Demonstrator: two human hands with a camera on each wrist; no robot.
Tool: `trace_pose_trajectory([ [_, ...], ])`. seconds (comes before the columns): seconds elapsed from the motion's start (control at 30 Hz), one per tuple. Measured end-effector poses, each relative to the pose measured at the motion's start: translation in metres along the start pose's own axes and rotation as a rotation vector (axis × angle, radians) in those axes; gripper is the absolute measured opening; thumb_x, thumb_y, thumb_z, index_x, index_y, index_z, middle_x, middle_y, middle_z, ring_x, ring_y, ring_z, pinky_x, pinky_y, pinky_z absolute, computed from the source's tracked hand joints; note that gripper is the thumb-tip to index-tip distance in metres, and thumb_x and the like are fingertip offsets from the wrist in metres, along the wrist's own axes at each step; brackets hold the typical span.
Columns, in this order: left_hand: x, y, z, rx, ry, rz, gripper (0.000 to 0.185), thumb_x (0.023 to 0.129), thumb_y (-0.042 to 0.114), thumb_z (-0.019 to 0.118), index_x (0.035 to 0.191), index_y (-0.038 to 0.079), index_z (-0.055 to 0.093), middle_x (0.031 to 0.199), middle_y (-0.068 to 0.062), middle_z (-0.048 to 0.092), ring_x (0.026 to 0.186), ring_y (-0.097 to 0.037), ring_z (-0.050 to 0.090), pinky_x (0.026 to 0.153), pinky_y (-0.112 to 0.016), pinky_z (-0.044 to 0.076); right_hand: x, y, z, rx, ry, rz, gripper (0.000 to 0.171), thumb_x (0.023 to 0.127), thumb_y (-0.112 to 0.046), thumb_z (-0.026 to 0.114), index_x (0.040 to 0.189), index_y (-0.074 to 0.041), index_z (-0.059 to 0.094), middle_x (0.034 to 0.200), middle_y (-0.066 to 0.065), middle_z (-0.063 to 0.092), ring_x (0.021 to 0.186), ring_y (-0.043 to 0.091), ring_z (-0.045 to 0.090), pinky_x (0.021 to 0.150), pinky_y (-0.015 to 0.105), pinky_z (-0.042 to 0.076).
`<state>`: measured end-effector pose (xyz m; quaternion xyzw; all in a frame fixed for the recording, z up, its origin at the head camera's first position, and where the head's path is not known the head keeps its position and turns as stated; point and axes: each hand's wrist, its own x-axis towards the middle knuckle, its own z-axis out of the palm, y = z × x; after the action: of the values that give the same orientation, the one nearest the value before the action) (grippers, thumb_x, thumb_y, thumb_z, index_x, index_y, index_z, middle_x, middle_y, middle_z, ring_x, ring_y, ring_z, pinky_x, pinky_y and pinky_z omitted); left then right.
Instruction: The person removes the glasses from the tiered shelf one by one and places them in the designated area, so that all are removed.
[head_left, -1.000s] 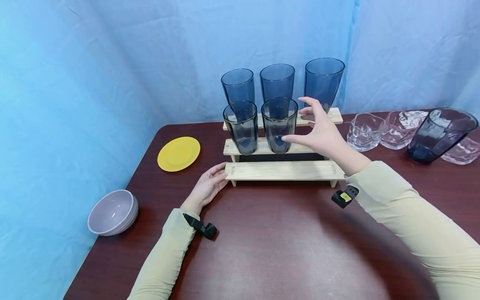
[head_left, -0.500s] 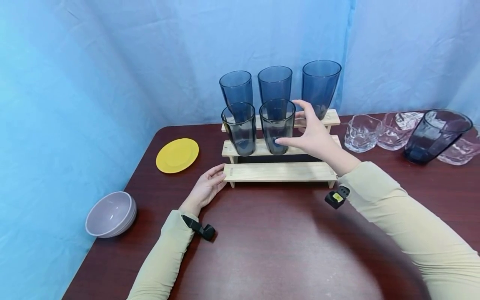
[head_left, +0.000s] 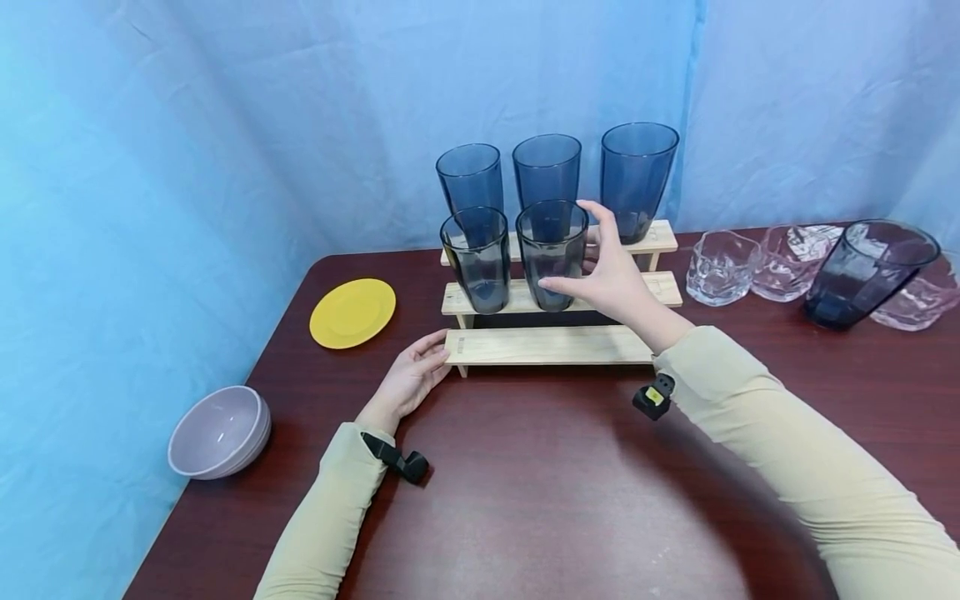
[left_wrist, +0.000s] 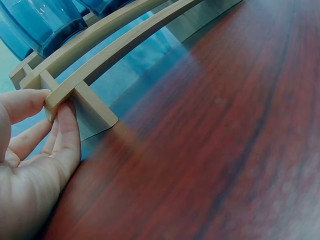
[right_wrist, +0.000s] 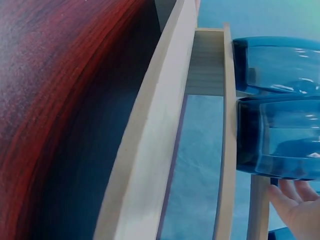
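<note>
1. While the left hand (head_left: 415,372) is resting at the left end of the bottom step of the three-step pale wooden rack (head_left: 551,344), its thumb above and fingers below that board's corner as the left wrist view shows, the right hand (head_left: 611,271) is reaching for the short smoky-grey glass tumbler (head_left: 552,252) on the rack's middle step.
2. That tumbler is lying just left of the right hand and standing upright, its long axis vertical; the thumb is touching its lower front and the fingers are arching past its rim on the right, not yet clearly closed around it, so the hand is looking spread rather than clamped.
3. The right hand is far nearer to this tumbler than the left hand is.
4. A second smoky-grey tumbler (head_left: 476,257) is standing just left of it on the same step, the two close but apart.
5. Three tall blue glass tumblers (head_left: 547,171) are standing in a row on the rack's top step; the bottom step is carrying nothing.
6. All of these glasses appear empty.
7. Right of the rack on the dark red-brown desk (head_left: 540,500), another dark tumbler (head_left: 862,271) is standing among clear faceted glasses (head_left: 722,267); left of the rack, a round yellow plate (head_left: 352,312) and a grey bowl (head_left: 219,431) are sitting.
</note>
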<state>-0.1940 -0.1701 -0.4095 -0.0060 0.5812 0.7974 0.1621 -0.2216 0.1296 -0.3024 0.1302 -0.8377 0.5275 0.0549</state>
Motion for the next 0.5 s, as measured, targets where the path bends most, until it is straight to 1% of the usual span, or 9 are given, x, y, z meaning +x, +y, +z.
trace_pose_trajectory([
  [0.1,0.0012,-0.0003,0.001,0.0,-0.006,0.003,0.053,0.098,-0.005,0.04,0.148,-0.002,0.023,0.102,0.001,0.055,0.089,-0.004,0.06,0.078,-0.017,0.049,0.0003,0.001,0.0006,0.003,0.016,-0.001,0.104,0.074,-0.026,0.082,0.148,-0.035,0.01,0.129,0.02,0.046,0.12,0.035,0.05,0.102,0.052,0.039],
  [0.23,0.0018,-0.0005,0.0008,0.01,-0.01,0.007,0.053,0.098,-0.005,0.04,0.148,-0.002,0.023,0.102,0.002,0.055,0.089,-0.004,0.06,0.078,-0.016,0.049,0.0001,0.0014,0.0018,0.009,0.022,-0.012,0.103,0.075,-0.025,0.081,0.148,-0.033,0.009,0.131,0.02,0.047,0.121,0.033,0.048,0.101,0.052,0.039],
  [0.37,0.0016,-0.0012,0.0007,0.001,-0.001,0.002,0.053,0.098,-0.005,0.04,0.148,-0.001,0.024,0.101,0.002,0.055,0.088,-0.004,0.061,0.077,-0.016,0.049,0.0,0.0024,0.0034,0.02,0.021,-0.026,0.103,0.075,-0.024,0.081,0.148,-0.032,0.01,0.132,0.02,0.048,0.123,0.031,0.047,0.101,0.052,0.04],
  [0.5,0.0009,-0.0011,0.0,-0.008,-0.006,0.001,0.053,0.098,-0.005,0.039,0.148,-0.001,0.023,0.1,0.002,0.055,0.088,-0.004,0.06,0.077,-0.016,0.049,0.0006,0.0037,0.0039,-0.001,0.022,-0.032,0.102,0.075,-0.025,0.081,0.148,-0.034,0.01,0.133,0.02,0.047,0.126,0.032,0.045,0.1,0.053,0.04],
])
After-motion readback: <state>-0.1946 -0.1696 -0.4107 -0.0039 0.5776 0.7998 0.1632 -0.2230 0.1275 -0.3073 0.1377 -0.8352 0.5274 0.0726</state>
